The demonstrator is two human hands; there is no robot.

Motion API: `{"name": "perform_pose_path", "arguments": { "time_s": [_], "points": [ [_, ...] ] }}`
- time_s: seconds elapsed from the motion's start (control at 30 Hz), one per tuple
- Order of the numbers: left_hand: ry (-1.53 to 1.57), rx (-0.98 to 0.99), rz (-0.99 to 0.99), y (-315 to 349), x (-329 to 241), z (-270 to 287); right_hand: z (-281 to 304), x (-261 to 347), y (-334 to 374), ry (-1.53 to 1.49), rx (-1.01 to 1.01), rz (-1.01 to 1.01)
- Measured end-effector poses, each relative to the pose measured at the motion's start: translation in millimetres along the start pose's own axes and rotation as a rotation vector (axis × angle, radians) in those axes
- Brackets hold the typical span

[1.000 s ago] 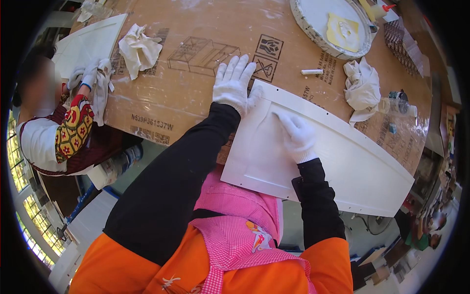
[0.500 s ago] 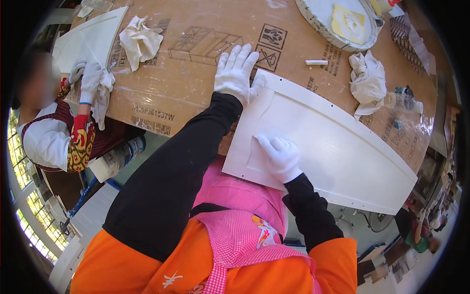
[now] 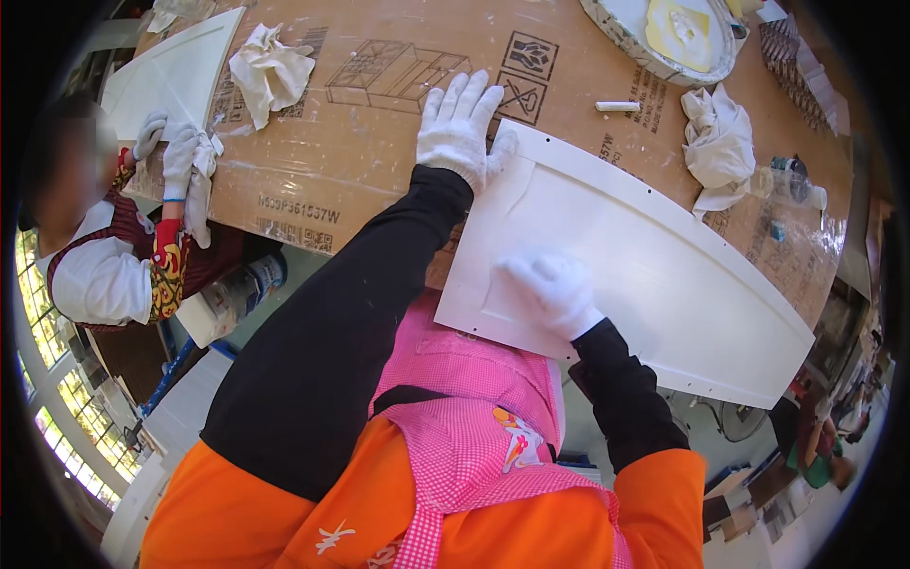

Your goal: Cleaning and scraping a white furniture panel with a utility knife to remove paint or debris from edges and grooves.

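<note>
diagonally, white panel (image 3: 654,275) runs upper-left to lower-right, left hand (image 3: 462,123) and right hand (image 3: 555,289) pressing flat, fingers spread

Cardboard-covered table (image 3: 379,161), white panel (image 3: 664,275), crumpled rags (image 3: 270,71), round tray (image 3: 664,38)

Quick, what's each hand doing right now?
Left hand: open, fingers spread, flat on the top corner of the white moulded panel.
Right hand: curled, pressing on the panel; anything held cannot be told.

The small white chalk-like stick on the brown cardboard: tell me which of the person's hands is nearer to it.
Left. The left hand rests flat on the cardboard, beside the stick. The right hand lies lower, on the white panel.
</note>
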State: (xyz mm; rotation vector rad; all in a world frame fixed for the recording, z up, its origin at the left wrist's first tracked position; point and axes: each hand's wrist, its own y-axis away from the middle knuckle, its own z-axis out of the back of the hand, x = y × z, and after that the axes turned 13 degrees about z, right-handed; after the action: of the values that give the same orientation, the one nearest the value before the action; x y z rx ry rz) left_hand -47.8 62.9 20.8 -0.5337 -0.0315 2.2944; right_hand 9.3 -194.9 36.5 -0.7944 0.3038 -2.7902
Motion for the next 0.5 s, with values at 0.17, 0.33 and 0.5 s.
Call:
{"name": "perform_pose_path", "arguments": {
  "time_s": [0.17, 0.33, 0.5],
  "points": [
    [0.04, -0.006, -0.014, -2, -4, -1, -3, -26, -32, 0.09, -0.323, -0.386],
    [0.026, -0.006, -0.012, 0, 0, -1, 0, 0, -8, 0.071, -0.163, -0.104],
    [0.023, 0.005, -0.008, -1, -2, -1, -3, -22, -4, -0.089, -0.398, -0.314]
  ]
}}
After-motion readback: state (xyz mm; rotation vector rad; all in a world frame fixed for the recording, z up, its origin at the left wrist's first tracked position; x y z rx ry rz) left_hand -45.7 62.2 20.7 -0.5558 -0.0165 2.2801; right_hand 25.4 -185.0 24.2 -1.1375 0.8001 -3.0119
